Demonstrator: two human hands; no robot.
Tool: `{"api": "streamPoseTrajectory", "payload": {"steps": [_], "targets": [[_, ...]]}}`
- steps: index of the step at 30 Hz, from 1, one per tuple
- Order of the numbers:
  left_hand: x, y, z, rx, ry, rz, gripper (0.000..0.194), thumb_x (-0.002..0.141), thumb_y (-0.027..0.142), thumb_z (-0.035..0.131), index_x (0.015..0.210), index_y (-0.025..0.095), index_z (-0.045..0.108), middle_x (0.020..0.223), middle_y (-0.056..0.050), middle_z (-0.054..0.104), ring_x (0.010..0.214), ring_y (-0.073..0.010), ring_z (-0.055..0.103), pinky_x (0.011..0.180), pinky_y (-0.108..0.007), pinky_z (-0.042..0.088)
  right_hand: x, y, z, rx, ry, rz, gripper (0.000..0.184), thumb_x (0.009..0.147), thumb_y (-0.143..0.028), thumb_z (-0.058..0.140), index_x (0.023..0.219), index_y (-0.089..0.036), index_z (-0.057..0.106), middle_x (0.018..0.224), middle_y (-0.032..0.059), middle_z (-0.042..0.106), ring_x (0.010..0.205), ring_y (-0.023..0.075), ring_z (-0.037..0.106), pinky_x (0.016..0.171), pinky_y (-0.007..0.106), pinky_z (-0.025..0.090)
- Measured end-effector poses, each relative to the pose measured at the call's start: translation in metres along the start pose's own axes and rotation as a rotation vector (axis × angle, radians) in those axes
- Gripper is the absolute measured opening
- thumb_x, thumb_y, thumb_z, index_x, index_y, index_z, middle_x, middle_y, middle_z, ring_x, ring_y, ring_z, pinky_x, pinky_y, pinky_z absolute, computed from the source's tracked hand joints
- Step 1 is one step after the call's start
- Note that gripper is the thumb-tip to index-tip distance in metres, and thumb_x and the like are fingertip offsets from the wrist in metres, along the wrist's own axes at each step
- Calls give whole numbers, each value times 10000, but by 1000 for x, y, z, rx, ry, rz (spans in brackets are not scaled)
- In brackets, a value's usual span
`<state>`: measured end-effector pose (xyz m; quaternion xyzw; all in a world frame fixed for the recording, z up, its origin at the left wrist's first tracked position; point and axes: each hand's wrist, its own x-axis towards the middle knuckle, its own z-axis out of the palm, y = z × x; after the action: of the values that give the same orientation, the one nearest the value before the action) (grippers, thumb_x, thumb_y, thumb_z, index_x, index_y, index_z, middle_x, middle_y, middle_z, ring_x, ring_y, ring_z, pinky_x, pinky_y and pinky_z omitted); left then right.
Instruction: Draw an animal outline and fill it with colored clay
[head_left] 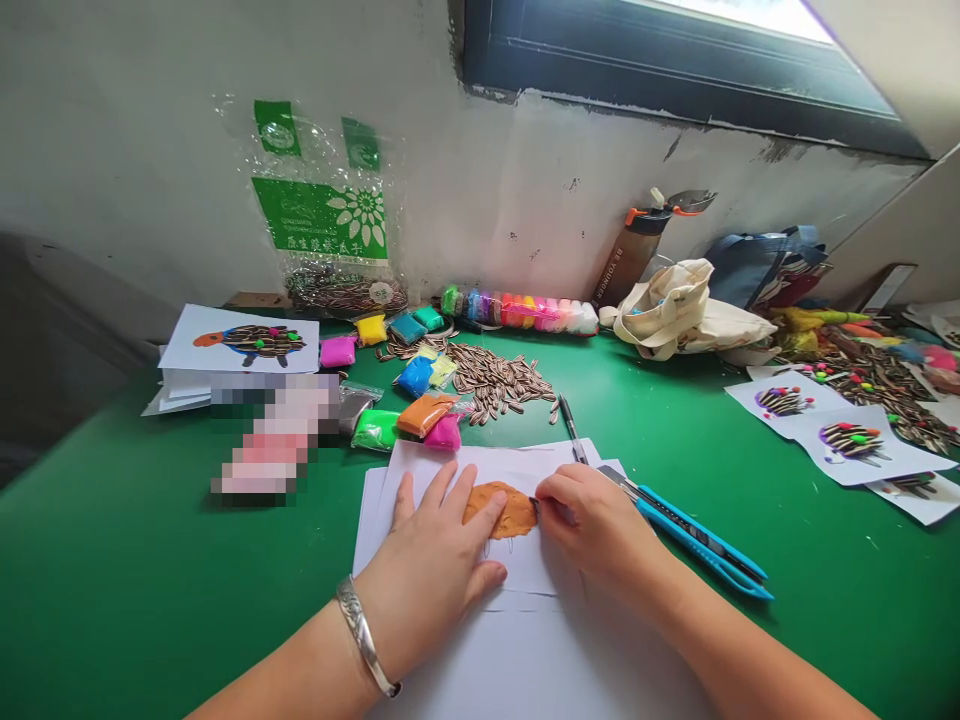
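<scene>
My left hand [439, 545] lies with fingers spread on the stacked white paper [551, 465], its index finger resting on a flat patch of orange clay [517, 512]. Thin drawn outlines show just below the patch. At the clay's right edge, the fingertips of my right hand [592, 515] pinch a small dark piece [535, 505], too small and too covered to name. Beside that hand are a black pen [574, 430], partly hidden, and a blue utility knife [705, 540].
Loose sunflower seeds [499, 378] lie beyond the paper, near packets of coloured clay such as the green one [375, 430]. Finished seed pictures sit at the left [240, 340] and right [851, 440]. A bottle [632, 250] and cloth bag [690, 310] stand along the wall.
</scene>
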<state>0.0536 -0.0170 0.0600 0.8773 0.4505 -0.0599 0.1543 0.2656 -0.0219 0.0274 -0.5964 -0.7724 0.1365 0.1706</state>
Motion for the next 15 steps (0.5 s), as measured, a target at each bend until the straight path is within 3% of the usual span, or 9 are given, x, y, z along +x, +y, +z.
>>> {"api": "streamPoseTrajectory", "payload": {"steps": [9, 15], "targets": [[1, -1, 0, 2, 8, 3, 569, 869, 369, 571, 1416, 301, 429, 1519, -165, 354, 1409, -381, 263, 1061, -708, 194, 3, 1, 1, 48, 16, -7, 173, 825, -75, 519, 762, -178, 644, 732, 30, 569, 687, 158, 504, 620, 262, 345], [1, -2, 3, 1, 25, 7, 558, 871, 370, 557, 1411, 299, 436, 1513, -162, 363, 1408, -383, 263, 1056, -712, 198, 17, -6, 12, 23, 85, -76, 209, 846, -52, 481, 737, -167, 617, 743, 40, 574, 722, 165, 499, 651, 262, 351]]}}
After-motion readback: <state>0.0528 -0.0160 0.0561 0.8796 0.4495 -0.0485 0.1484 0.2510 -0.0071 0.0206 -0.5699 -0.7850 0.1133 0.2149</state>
